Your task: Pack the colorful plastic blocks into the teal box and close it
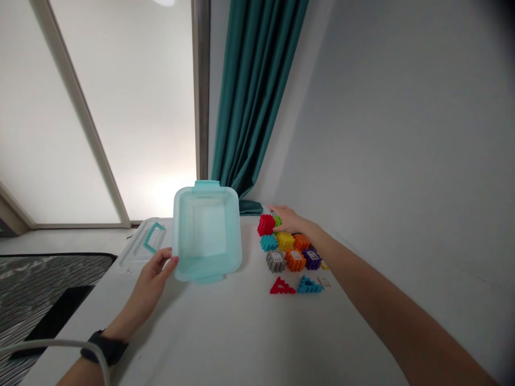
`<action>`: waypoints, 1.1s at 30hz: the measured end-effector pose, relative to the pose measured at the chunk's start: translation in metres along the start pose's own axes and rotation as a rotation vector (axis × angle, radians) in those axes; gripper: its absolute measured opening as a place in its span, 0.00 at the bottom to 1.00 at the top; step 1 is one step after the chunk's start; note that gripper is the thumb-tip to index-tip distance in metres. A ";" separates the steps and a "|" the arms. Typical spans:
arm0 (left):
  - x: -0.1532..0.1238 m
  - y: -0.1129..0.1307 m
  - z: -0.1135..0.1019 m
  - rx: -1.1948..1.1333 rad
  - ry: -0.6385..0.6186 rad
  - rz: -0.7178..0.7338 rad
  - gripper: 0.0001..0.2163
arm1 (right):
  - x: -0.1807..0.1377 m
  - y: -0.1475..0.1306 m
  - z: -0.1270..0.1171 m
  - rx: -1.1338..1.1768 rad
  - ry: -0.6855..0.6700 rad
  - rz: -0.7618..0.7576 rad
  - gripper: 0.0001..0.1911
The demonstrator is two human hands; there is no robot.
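My left hand (155,271) grips the left edge of a translucent teal plastic storage box (181,230), which is tilted so its inside faces me. Nothing shows inside it. On the right, my right hand (287,219) reaches over the back of a cluster of toy blocks, its fingers apart around a green block (278,220), which is partly hidden. Beside that hand sit a red block (266,224) and a yellow block (285,241). Nearer are a light blue block (269,243), a grey block (276,262), orange blocks (295,260) and a purple block (313,258).
A red triangular piece (282,286), a blue triangular piece (309,285) and a small printed tag (324,283) lie in front of the blocks. A clear lid (134,249) with a teal handle lies behind my left hand. Wall and curtain (257,107) border the white table (225,332).
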State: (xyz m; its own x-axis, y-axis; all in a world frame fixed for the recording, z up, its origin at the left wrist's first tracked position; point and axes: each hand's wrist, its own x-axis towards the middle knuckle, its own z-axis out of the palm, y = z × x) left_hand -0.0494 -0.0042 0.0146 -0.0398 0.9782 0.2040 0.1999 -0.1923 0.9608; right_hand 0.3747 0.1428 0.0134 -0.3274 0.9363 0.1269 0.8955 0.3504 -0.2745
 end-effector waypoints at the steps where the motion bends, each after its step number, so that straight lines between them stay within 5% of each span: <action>1: 0.000 -0.001 0.000 -0.001 0.002 -0.004 0.16 | 0.006 0.002 0.000 -0.017 -0.040 0.004 0.49; 10: 0.000 0.003 0.000 0.048 0.013 -0.032 0.17 | 0.045 0.002 0.008 -0.106 -0.251 0.046 0.46; 16: 0.000 0.007 0.001 0.084 0.028 -0.022 0.17 | 0.055 0.002 0.011 -0.092 -0.319 0.027 0.29; 33: -0.001 0.011 0.003 0.082 0.052 -0.001 0.15 | 0.045 -0.016 -0.016 0.020 -0.347 0.027 0.22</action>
State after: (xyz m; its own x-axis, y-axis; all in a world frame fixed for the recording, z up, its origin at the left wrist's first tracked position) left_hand -0.0444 -0.0069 0.0241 -0.0908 0.9725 0.2144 0.2793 -0.1818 0.9428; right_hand 0.3509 0.1791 0.0390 -0.3899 0.8963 -0.2110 0.9001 0.3226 -0.2928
